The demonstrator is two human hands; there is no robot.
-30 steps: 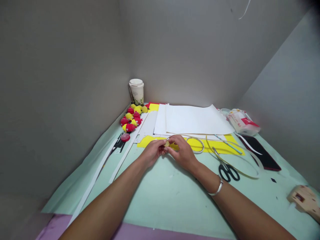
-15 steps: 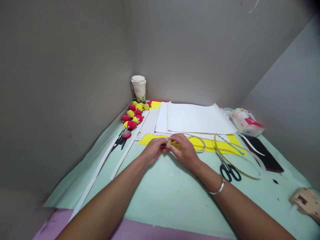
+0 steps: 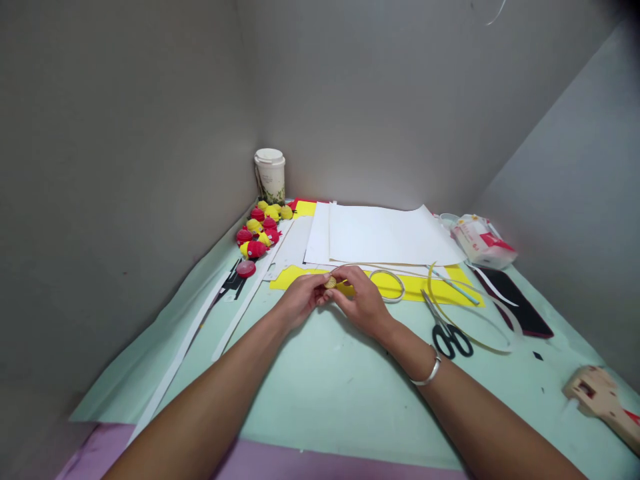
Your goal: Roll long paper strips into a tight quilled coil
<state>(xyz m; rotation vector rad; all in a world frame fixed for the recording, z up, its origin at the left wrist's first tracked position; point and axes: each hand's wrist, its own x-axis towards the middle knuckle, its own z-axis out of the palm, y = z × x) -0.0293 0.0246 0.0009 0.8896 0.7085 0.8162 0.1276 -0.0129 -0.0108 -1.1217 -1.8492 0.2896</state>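
Over the middle of the table, a small yellow coil of wound paper strip (image 3: 331, 283) sits between my two hands. My left hand (image 3: 301, 299) is closed, thumb and fingers pinching the coil from the left. Curled in from the right, my right hand (image 3: 361, 300) is closed on the yellow paper strip where it meets the coil; its fingertips partly hide the grip. A long yellow strip (image 3: 450, 323) loops across the table at the right. Black-handled scissors (image 3: 447, 333) lie partly open beside that loop.
Red and yellow paper figures (image 3: 256, 249) crowd the left, before a lidded cup (image 3: 271, 175). White sheets (image 3: 390, 233) lie behind my hands, over yellow paper (image 3: 415, 288). At right are a tissue pack (image 3: 483, 240), a phone (image 3: 533, 313) and a glue gun (image 3: 595, 393).
The view has shifted slightly, so everything sits a little further left. My hands stay together at the coil, whose spiral face now shows more.
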